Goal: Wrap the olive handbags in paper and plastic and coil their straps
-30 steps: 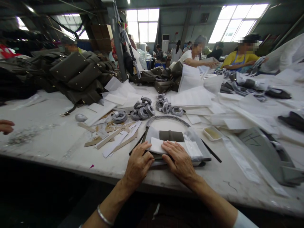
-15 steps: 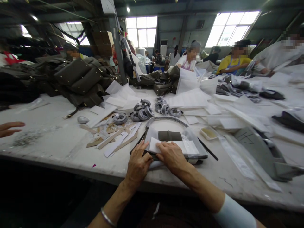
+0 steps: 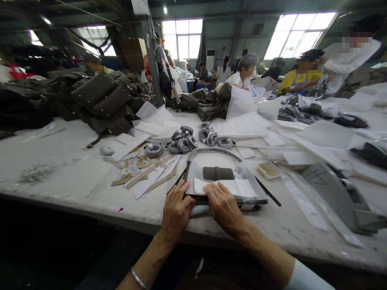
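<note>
A dark handbag (image 3: 259, 200) lies flat on the table in front of me, its curved handle (image 3: 211, 151) wrapped and pointing away. Translucent sheeting covers its upper side. On that rests a small grey-brown leather piece with a band across its middle (image 3: 218, 173), and nearer me is a folded white sheet (image 3: 236, 188). My left hand (image 3: 177, 205) is closed around the bag's near left corner, fingers on top and thumb at the front edge. Bent over the white sheet's near edge, my right hand (image 3: 222, 205) presses it against the bag; its thumb is hidden.
Cardboard strips (image 3: 142, 175) and wrapped coiled straps (image 3: 184, 143) lie beyond the bag. A small plastic tray (image 3: 268, 170) and a grey metal stand (image 3: 329, 193) are at right. Dark bags (image 3: 99, 96) are piled back left. Several people work across the table.
My right hand has drawn slightly toward me along the white sheet, while my left stays at the bag's corner. Another person's hand at far left has gone from view.
</note>
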Available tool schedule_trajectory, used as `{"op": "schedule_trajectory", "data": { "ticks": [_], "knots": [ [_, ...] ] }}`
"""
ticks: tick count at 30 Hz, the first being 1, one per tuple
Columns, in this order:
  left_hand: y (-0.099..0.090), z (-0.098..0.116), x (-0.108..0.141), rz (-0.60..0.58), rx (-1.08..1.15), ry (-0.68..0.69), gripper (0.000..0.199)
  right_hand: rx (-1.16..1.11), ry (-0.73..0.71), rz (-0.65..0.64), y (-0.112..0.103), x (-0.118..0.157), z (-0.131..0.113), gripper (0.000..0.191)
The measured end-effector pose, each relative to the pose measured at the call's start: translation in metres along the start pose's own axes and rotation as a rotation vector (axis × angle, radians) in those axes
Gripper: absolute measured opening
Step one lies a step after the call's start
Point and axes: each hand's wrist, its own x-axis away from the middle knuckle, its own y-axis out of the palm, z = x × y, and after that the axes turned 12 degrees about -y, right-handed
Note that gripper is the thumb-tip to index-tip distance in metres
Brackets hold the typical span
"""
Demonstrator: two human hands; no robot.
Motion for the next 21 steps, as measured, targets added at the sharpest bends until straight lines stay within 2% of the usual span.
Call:
{"op": "schedule_trajectory", "data": {
  "ticks": [4,6,10,17,21],
  "knots": [
    [-0.003,-0.001,0.001,-0.017,0.022,-0.026,0.013,-0.011,0.002,0.072,0.006,0.008,0.0,0.036],
    [-0.007,-0.002,0.003,-0.055,0.03,0.015,0.009,-0.03,0.02,0.078,0.007,0.008,-0.001,0.036],
    [-0.012,-0.007,0.007,-0.113,-0.018,0.145,0.032,-0.047,0.043,0.112,0.009,0.006,-0.001,0.033],
    [-0.005,-0.006,-0.004,0.019,0.024,0.208,0.009,-0.129,0.055,0.232,0.004,0.005,0.001,0.028],
    [0.002,-0.004,-0.01,0.016,0.098,0.196,0.009,-0.19,0.065,0.276,0.001,0.004,0.001,0.025]
  ]
}}
